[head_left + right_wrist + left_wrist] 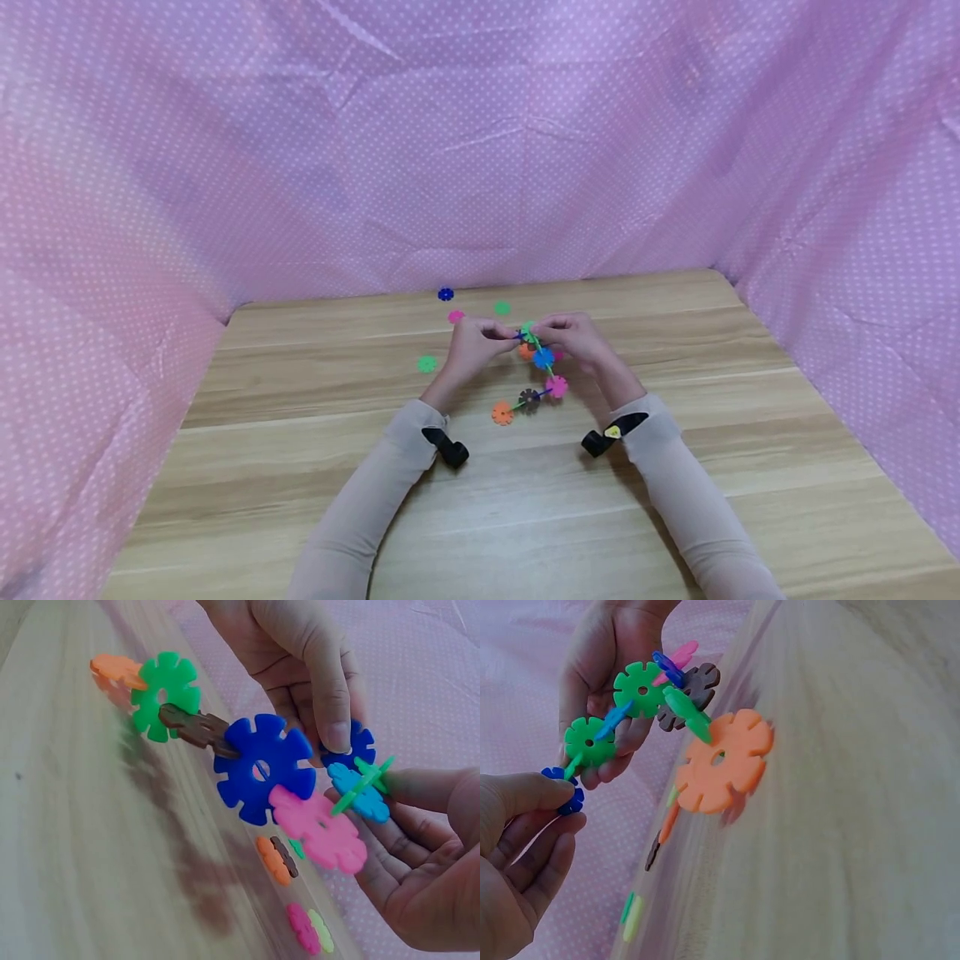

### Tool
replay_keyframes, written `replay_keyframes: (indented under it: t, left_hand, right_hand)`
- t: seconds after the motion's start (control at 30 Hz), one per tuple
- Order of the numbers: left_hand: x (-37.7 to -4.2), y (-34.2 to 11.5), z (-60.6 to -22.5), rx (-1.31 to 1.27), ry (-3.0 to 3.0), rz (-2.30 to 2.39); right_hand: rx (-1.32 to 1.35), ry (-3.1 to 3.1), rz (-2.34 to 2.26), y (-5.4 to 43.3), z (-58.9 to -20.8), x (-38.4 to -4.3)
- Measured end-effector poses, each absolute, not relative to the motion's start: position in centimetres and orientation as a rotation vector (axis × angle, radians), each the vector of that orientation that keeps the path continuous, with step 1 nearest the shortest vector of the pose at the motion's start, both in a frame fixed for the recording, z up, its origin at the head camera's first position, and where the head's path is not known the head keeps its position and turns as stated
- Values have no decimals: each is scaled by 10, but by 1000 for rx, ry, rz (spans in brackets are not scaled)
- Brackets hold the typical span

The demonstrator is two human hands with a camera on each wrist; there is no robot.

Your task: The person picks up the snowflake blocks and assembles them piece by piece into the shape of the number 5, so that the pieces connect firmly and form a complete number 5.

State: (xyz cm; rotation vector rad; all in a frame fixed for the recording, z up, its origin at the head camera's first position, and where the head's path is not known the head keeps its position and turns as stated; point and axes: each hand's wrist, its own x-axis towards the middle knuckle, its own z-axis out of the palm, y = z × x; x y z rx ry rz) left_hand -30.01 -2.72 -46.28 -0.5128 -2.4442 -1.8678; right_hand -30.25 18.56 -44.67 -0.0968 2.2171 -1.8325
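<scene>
Left wrist view showed the left hand pinching a dark blue, flower-shaped plastic disc touching a colourful plastic-disc chain. The right hand pinched that chain over the wooden table; crooked pushing could have popped links loose.

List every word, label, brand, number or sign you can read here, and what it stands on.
No text can be read.
Yellow patch on the black right-wrist strap: any marking is too small to read.
Notched plastic discs: no lettering visible.
</scene>
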Motion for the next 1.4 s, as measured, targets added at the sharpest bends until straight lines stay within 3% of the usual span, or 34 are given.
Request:
replay_keyframes:
  t: [0.57,0.83,1.4]
  left_hand:
    - [-308,-48,-454,-588,-2611,-1955]
    - [-316,-65,-449,-474,-2684,-1909]
    - [-336,-64,-467,-545,-2977,-1458]
  right_hand:
    - [-70,2206,-1752,190,-445,-303]
    - [-100,2206,-1720,196,-443,-304]
    - [-143,2184,-1689,199,-439,-302]
